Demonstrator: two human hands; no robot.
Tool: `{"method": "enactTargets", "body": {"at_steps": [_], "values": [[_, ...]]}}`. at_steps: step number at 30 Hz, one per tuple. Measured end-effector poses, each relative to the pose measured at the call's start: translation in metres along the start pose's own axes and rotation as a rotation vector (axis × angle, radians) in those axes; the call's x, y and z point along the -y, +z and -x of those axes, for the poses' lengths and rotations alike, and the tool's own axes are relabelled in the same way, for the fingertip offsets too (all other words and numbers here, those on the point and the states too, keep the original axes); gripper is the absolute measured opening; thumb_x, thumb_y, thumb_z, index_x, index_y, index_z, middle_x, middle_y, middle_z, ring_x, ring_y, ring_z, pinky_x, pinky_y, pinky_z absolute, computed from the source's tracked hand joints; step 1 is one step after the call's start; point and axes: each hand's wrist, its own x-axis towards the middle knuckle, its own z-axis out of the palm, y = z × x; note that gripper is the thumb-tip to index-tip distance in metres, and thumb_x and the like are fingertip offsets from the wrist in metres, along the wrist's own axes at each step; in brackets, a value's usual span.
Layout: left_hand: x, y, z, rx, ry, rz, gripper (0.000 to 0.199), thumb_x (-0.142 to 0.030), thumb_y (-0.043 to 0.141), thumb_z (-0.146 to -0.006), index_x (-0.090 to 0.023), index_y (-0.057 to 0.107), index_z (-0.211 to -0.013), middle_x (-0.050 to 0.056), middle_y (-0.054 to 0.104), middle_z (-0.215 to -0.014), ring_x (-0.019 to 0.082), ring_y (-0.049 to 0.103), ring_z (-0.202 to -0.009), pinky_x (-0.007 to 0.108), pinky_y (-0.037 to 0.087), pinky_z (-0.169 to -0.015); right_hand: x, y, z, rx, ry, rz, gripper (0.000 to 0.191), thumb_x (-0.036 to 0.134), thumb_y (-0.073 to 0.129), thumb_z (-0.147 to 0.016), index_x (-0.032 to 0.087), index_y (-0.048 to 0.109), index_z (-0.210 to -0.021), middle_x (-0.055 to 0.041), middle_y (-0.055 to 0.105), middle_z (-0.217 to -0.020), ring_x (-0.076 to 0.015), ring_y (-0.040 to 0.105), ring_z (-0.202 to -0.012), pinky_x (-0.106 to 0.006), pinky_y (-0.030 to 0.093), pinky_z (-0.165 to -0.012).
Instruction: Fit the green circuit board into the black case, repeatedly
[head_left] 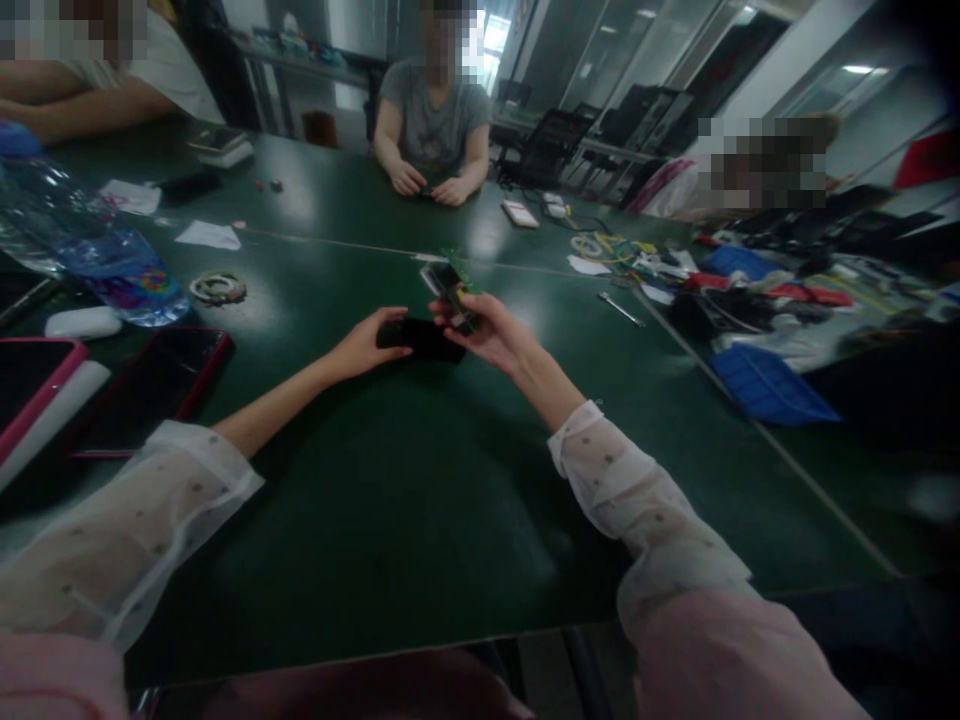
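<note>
My left hand (pixel 364 345) grips the left end of a dark flat rectangular object (pixel 429 341), thumb at its near side and fingers at its far side. It is too dark to tell its kind. My right hand (pixel 495 330) is closed around a small slim device (pixel 448 285), held tilted just above the dark object's right end. The device has a pale, clear-looking edge and dark parts, and thin green strands or leaves show beside its top. Blur hides its details.
On my left are a water bottle (pixel 120 270), a red-edged phone (pixel 161 385), a white case (pixel 82 322) and a coil (pixel 217 289). To the right lie a metal tool (pixel 621 309), tangled cables (pixel 611 245) and a blue tray (pixel 776 384). A person (pixel 435 120) sits opposite.
</note>
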Motion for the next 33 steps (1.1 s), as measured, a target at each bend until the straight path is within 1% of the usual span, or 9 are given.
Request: {"method": "enactTargets", "body": {"at_steps": [3,6,8,11,15,19,24,30,33], "values": [[-0.001,-0.002,0.000,0.023,0.005,-0.005,0.062,-0.045,0.076,-0.080,-0.022,0.056,-0.134,0.012,0.063,-0.135,0.029,0.060,-0.125,0.052,0.043,-0.110,0.001,-0.005,-0.001,0.005,-0.108,0.258,0.038,0.039,0.078,-0.079,0.021,0.064,-0.109,-0.0057,0.078,-0.101,-0.0192,0.072,-0.091,-0.033,0.061,-0.084],[0.000,-0.003,0.001,0.042,0.006,0.022,0.062,-0.044,0.077,-0.080,-0.023,0.056,-0.134,0.010,0.064,-0.133,0.028,0.061,-0.122,0.050,0.044,-0.108,0.002,-0.007,0.000,-0.013,-0.236,0.657,0.045,0.043,0.080,-0.075,0.019,0.066,-0.111,-0.0084,0.075,-0.108,-0.0264,0.069,-0.103,-0.045,0.054,-0.097],[0.000,-0.004,0.003,0.053,0.007,0.044,0.060,-0.043,0.077,-0.080,-0.023,0.057,-0.133,0.010,0.064,-0.132,0.028,0.061,-0.122,0.051,0.044,-0.109,0.001,-0.006,0.000,0.005,-0.309,0.877,0.051,0.044,0.080,-0.074,0.017,0.066,-0.115,-0.0104,0.072,-0.116,-0.0301,0.066,-0.109,-0.049,0.049,-0.102],[-0.003,-0.005,0.005,0.060,-0.006,0.074,0.058,-0.042,0.077,-0.081,-0.024,0.058,-0.132,0.009,0.063,-0.137,0.029,0.058,-0.128,0.052,0.042,-0.111,-0.006,-0.007,-0.002,0.067,-0.352,1.048,0.053,0.048,0.076,-0.077,0.017,0.067,-0.119,-0.0117,0.069,-0.119,-0.0317,0.061,-0.114,-0.051,0.046,-0.103],[-0.008,-0.007,0.005,0.091,-0.042,0.107,0.062,-0.042,0.079,-0.079,-0.023,0.056,-0.134,0.010,0.062,-0.139,0.030,0.057,-0.130,0.054,0.041,-0.112,-0.013,-0.014,-0.006,0.099,-0.320,1.120,0.049,0.052,0.074,-0.077,0.019,0.070,-0.114,-0.0104,0.067,-0.113,-0.0316,0.058,-0.113,-0.052,0.045,-0.102],[-0.009,-0.009,0.005,0.103,-0.072,0.077,0.063,-0.043,0.080,-0.078,-0.021,0.057,-0.131,0.012,0.064,-0.133,0.030,0.061,-0.125,0.054,0.045,-0.108,-0.007,-0.023,-0.005,0.093,-0.239,1.094,0.048,0.051,0.071,-0.079,0.016,0.070,-0.111,-0.0109,0.066,-0.112,-0.0298,0.059,-0.110,-0.049,0.045,-0.102],[-0.009,-0.013,0.005,0.139,-0.034,0.082,0.060,-0.041,0.081,-0.077,-0.022,0.058,-0.129,0.009,0.066,-0.129,0.028,0.062,-0.122,0.053,0.045,-0.108,0.005,-0.022,0.000,0.150,-0.108,1.078,0.046,0.049,0.068,-0.083,0.014,0.068,-0.111,-0.0111,0.067,-0.109,-0.0270,0.063,-0.100,-0.042,0.051,-0.090],[-0.007,-0.013,0.006,0.147,-0.091,0.107,0.061,-0.041,0.082,-0.076,-0.023,0.058,-0.129,0.008,0.065,-0.132,0.029,0.061,-0.125,0.054,0.044,-0.109,-0.005,-0.021,-0.004,0.127,-0.256,1.103,0.046,0.049,0.067,-0.084,0.015,0.069,-0.115,-0.0115,0.068,-0.114,-0.0272,0.063,-0.104,-0.043,0.050,-0.093],[-0.008,-0.012,0.006,0.146,-0.090,0.126,0.062,-0.041,0.082,-0.075,-0.023,0.059,-0.129,0.008,0.065,-0.132,0.027,0.061,-0.125,0.052,0.045,-0.110,-0.008,-0.025,-0.005,0.165,-0.286,1.138,0.046,0.050,0.069,-0.084,0.015,0.069,-0.115,-0.0114,0.067,-0.113,-0.0264,0.064,-0.103,-0.043,0.050,-0.093]]}}
